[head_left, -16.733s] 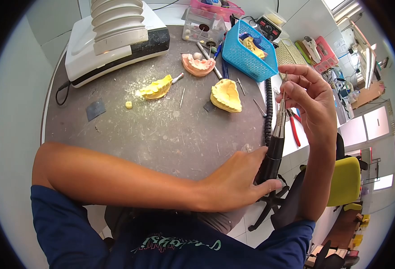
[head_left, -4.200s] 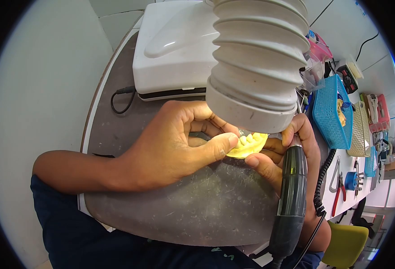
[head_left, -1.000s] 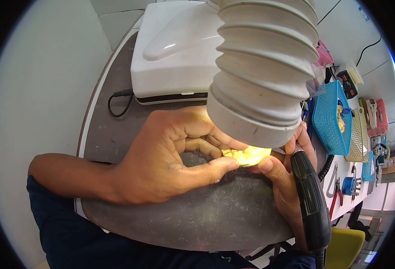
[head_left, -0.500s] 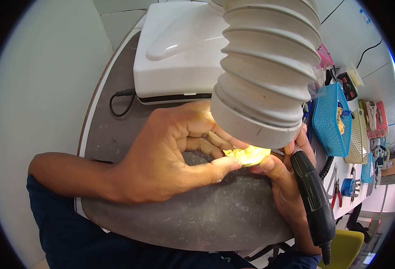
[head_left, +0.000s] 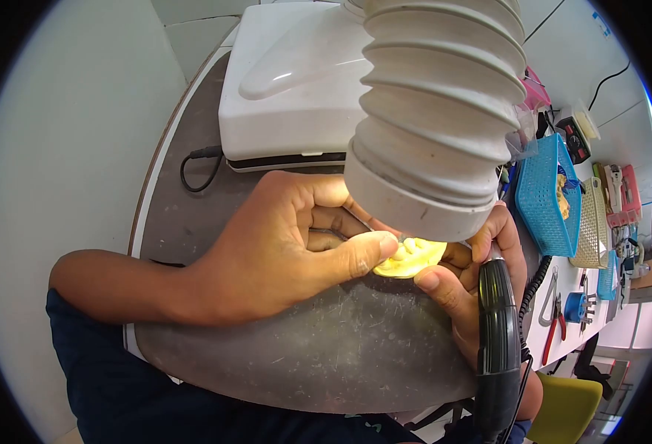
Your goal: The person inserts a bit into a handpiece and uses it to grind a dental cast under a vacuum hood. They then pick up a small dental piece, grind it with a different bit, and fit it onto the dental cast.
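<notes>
A yellow dental cast (head_left: pixel 413 257) is pinched between the thumb and fingers of the left hand (head_left: pixel 281 251), just above a round, dark grey worktop (head_left: pixel 326 348) that is scratched and dusted with pale powder. The cast is held right under the mouth of a ribbed grey suction hose (head_left: pixel 433 111), by which part of it is hidden. A black handpiece (head_left: pixel 498 333) is gripped in the closed right hand (head_left: pixel 474 296), whose thumb is pressed against the cast's edge; the tool's tip cannot be seen. A white extractor unit (head_left: pixel 289 89) is set at the back of the worktop, with a black cable (head_left: pixel 193 166) looped beside it. To the right, a white bench is crowded: a blue basket (head_left: pixel 548 196), a cream basket (head_left: pixel 591 226), a coiled cord (head_left: pixel 533 285) and red-handled pliers (head_left: pixel 552 344) are seen there. A yellow chair (head_left: pixel 570 407) is glimpsed below the bench.
</notes>
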The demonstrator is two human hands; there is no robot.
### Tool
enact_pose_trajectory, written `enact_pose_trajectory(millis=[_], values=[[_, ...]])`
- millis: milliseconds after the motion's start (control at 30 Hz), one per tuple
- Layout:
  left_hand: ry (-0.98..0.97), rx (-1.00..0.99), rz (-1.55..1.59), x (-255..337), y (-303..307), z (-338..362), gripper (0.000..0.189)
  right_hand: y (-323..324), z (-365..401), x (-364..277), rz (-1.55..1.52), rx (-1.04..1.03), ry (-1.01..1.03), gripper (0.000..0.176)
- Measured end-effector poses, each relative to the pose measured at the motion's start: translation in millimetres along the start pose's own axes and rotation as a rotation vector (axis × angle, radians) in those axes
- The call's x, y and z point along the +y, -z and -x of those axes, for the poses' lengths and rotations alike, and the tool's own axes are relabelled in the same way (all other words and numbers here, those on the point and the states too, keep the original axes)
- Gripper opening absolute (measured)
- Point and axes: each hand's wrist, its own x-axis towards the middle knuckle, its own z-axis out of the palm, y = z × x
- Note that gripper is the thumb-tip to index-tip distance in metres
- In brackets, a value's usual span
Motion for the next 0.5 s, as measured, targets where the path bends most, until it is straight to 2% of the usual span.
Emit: enact_pose_trajectory(millis=[233,500], values=[[-0.080,-0.008,0.053,-14,-2,-3,0.022,-2,0,1,-0.017,-0.001,-0.010,0.044],[-0.082,-0.031,0.075,-19,-2,-5,0.020,-2,-1,0,0.031,-0.001,-0.040,0.044]])
